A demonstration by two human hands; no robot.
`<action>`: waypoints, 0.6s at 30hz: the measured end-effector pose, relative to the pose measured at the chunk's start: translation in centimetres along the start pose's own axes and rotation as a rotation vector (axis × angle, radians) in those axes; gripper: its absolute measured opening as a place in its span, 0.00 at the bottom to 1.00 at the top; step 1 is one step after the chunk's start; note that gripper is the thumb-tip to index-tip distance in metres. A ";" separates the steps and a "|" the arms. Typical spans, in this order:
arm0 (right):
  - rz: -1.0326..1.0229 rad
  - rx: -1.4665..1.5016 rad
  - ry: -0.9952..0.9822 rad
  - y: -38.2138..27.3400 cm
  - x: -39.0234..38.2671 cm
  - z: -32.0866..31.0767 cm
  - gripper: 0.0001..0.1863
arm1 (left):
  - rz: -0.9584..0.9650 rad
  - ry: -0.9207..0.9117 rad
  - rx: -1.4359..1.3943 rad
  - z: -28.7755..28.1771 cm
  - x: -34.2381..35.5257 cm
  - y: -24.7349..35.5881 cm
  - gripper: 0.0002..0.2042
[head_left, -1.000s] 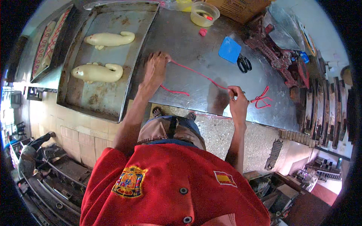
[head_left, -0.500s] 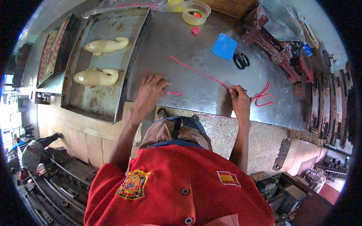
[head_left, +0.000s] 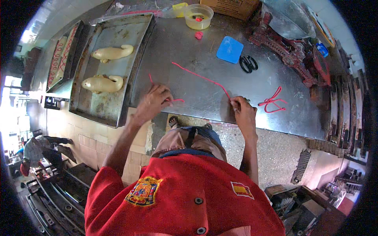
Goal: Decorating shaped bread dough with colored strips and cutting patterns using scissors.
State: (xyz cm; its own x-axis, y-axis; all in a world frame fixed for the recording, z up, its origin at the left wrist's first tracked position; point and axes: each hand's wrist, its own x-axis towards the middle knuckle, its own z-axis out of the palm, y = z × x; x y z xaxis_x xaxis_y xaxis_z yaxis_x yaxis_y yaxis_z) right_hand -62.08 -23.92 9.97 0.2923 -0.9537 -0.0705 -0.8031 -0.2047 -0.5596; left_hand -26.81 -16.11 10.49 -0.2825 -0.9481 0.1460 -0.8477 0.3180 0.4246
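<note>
A thin red dough strand (head_left: 199, 74) runs slantwise over the steel table. Its near right end is pinched in the fingers of my right hand (head_left: 244, 114), close to the table's front edge. My left hand (head_left: 153, 103) is closed, with fingers bent around another short red piece; one end sticks out above the knuckles, the other past the fingertips. What lies under its palm is hidden. To the right of my right hand, apart from it, lies a looped red strand (head_left: 271, 101). Two pale fish-shaped dough pieces (head_left: 112, 54) with curled tails rest on the metal tray (head_left: 93, 107) at left.
A blue scraper (head_left: 229, 50) and black scissors (head_left: 248, 64) lie beyond my right hand. Farther back stand a clear tub (head_left: 199, 23), a small red dough lump (head_left: 199, 35) and a cardboard box (head_left: 232, 8). A rusty red scale (head_left: 287, 51) occupies the right. Another tray (head_left: 76, 39) sits far left.
My right hand has moved left and nearer, away from the looped strand, which stays put. The long strand's held end has come with it. My left fingers have drawn together.
</note>
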 end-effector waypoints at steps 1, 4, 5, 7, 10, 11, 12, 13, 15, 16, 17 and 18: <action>-0.015 -0.011 0.017 0.1 -0.1 0.1 0.08 | 0.006 -0.005 0.004 0.3 -0.2 -0.2 0.06; -0.019 -0.019 0.072 -0.2 -0.4 0.3 0.08 | -0.007 0.028 0.046 0.5 0.1 -1.0 0.05; -0.010 -0.017 0.107 -0.3 -0.5 0.3 0.08 | -0.158 0.091 -0.109 0.3 1.2 -1.8 0.05; 0.024 -0.015 0.094 -0.3 -0.6 0.3 0.08 | -0.389 0.232 -0.313 -1.4 4.3 -3.3 0.06; 0.035 -0.030 0.066 -0.7 -0.7 0.4 0.09 | -0.317 0.541 -0.187 -2.7 9.6 -7.2 0.07; 0.031 -0.047 0.058 -0.7 -0.8 0.5 0.10 | -0.313 0.543 -0.191 -2.7 10.9 -8.6 0.07; 0.029 -0.048 0.063 -1.0 -0.7 0.5 0.10 | -0.284 0.440 -0.068 -2.9 11.7 -9.9 0.07; 0.026 -0.062 0.059 -1.2 -0.8 0.5 0.10 | -0.248 0.331 0.048 -2.7 12.2 -10.6 0.06; 0.039 -0.080 0.065 -1.3 -0.8 0.7 0.10 | -0.197 0.415 0.279 -1.4 12.5 -11.0 0.06; 0.042 -0.097 0.071 -1.2 -0.8 0.8 0.11 | -0.155 0.501 0.515 -0.8 12.8 -11.0 0.07; 0.042 -0.115 0.074 -1.2 -0.7 0.9 0.11 | -0.143 0.501 0.506 0.0 12.8 -10.9 0.07; 0.060 -0.117 0.081 -1.2 -0.8 0.9 0.11 | -0.086 0.351 0.334 0.9 12.6 -10.0 0.07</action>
State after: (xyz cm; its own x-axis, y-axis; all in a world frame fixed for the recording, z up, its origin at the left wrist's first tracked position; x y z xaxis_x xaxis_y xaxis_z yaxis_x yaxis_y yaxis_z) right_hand -60.88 -22.67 9.93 0.2027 -0.9787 -0.0318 -0.8742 -0.1662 -0.4563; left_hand -22.28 -31.20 7.28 -0.0855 -0.8940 0.4399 -0.9752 0.1656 0.1470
